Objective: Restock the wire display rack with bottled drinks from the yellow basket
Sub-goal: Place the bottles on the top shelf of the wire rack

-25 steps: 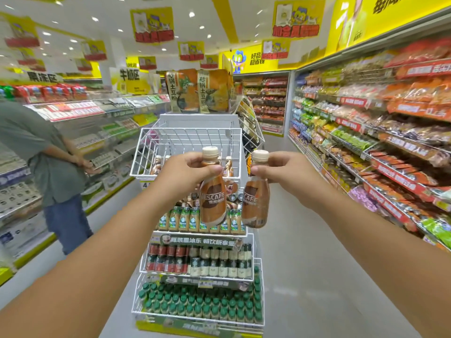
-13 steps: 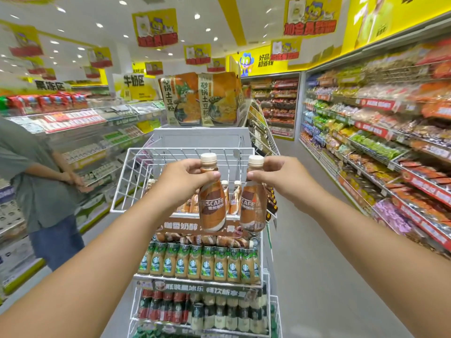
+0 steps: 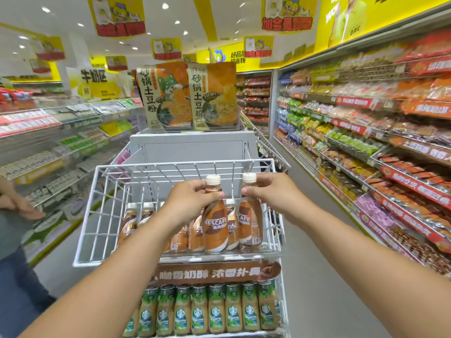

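Rack first: the white wire display rack (image 3: 87, 230) fills the middle of the view now, its top basket much closer than a second ago, when both bottles were held out in front of it at chest height. They have since come over the front rail and down inside that top tier. Below it sits a brown banner (image 3: 214, 274), then a full row of green-capped bottles (image 3: 207, 311). Behind the rack stand two big orange noodle packs (image 3: 188, 96).

Inside the basket, a handful of coffee bottles (image 3: 136, 220) already line the left and middle, so the open room is on the right side, exactly where these two are heading.

Left hand (image 3: 188, 203) grips the neck of one coffee bottle (image 3: 214, 228), fingers curled tight under the cap. Right hand (image 3: 273, 196) pinches the neck of the second bottle (image 3: 250, 225) just beside it. Both bottles look upright and near the basket floor, though I cannot tell if they touch down yet. My read: placement is nearly done, release comes next. The yellow basket is out of sight.
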A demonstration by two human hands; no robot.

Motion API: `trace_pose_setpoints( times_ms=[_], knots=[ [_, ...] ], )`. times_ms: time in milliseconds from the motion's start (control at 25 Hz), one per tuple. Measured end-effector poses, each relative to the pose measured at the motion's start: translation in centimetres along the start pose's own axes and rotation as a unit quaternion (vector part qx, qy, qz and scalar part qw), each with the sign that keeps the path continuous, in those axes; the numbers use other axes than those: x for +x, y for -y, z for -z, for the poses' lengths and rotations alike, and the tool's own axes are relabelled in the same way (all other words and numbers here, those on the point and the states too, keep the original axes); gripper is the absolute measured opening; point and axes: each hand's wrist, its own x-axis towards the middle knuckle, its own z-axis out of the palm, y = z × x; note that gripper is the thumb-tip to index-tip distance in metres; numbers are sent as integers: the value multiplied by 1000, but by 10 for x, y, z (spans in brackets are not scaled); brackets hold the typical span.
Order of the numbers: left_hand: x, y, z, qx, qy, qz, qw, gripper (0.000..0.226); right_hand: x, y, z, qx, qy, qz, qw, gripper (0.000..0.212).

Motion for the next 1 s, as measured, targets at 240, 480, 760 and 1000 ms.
trace_pose_setpoints(
  times_ms=[240, 480, 760, 1000],
  knots=[
    [68, 50, 8, -13, 51, 29, 998, 16, 43, -31, -35, -24, -23, -76, 997, 7],
    [98, 82, -12, 2, 79, 63, 995, 21, 66, -71, -51, -64, -41, -157, 985, 7],
    [120, 113, -34, 40, 70, 90, 993, 68, 83, -99, -61, -91, -30, -196, 976, 17],
    [129, 128, -46, 45, 48, 124, 990, 67, 96, -115, -69, -81, -6, -228, 970, 64]
  ],
)
